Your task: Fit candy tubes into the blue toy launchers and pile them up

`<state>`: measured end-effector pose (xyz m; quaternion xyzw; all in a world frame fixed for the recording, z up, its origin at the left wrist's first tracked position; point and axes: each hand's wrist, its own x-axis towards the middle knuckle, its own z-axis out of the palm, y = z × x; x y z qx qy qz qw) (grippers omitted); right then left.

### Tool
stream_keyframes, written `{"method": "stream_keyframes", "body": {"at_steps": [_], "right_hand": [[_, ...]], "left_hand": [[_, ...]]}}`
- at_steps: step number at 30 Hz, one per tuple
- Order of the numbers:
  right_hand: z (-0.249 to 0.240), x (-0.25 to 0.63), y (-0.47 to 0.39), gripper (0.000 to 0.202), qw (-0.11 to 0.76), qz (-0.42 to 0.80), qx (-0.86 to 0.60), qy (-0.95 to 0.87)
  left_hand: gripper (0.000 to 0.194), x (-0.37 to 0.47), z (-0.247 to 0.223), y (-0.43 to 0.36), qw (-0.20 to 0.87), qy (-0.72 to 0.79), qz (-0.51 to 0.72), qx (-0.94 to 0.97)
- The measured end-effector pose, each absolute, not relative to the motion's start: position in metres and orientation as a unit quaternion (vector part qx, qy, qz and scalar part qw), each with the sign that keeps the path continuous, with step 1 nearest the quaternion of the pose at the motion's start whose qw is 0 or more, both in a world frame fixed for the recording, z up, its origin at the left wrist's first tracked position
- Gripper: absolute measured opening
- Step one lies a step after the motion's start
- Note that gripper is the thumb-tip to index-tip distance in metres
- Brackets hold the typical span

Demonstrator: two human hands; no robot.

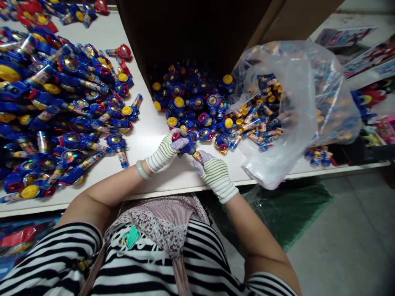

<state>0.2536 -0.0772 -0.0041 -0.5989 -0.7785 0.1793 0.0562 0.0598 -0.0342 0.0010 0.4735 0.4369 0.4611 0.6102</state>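
My left hand [163, 153], in a striped glove, is closed around a blue plastic toy [187, 144] with red parts, just above the table's front edge. From the right, my gloved right hand [215, 172] pinches a small printed tube [196, 156] whose far end meets the toy. Whether the tube is fixed in it, I cannot tell. Just beyond my hands lies a heap of similar blue toys [197, 102] with yellow round caps, at the mouth of a cardboard box [191, 28]. Yellow-capped tubes [262, 119] spill from a clear plastic bag [296, 102] on the right.
A large pile of blue toys with tubes attached [70, 107] covers the white table [148, 137] on the left. Some red toys [123, 52] lie at its far side. Several tubes [319, 157] stand near the right front edge. A green sack [286, 213] is below the table.
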Motion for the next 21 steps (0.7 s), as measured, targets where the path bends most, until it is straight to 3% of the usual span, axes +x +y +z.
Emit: {"method": "stream_keyframes", "body": {"at_steps": [3, 6, 8, 10, 16, 21], "right_hand": [[-0.007, 0.250, -0.082, 0.046, 0.138, 0.242, -0.580, -0.766], [-0.015, 0.246, -0.087, 0.052, 0.240, 0.428, -0.541, -0.683], [-0.022, 0.243, -0.088, 0.064, 0.249, 0.588, -0.475, -0.605], [-0.026, 0.240, -0.086, 0.072, 0.246, 0.664, -0.431, -0.559], [-0.014, 0.227, -0.079, 0.052, 0.216, 0.431, -0.563, -0.671], [0.000, 0.206, -0.092, 0.053, 0.219, 0.646, -0.416, -0.601]], "left_hand": [[0.032, 0.055, 0.000, -0.034, 0.619, 0.415, 0.436, 0.504], [0.036, 0.047, 0.002, -0.035, 0.639, 0.379, 0.433, 0.510], [0.042, 0.042, 0.007, -0.035, 0.638, 0.355, 0.429, 0.532], [0.047, 0.037, 0.012, -0.033, 0.636, 0.348, 0.408, 0.555], [0.033, 0.037, 0.006, -0.034, 0.585, 0.452, 0.451, 0.500], [0.045, 0.019, -0.003, -0.035, 0.613, 0.369, 0.489, 0.498]]}}
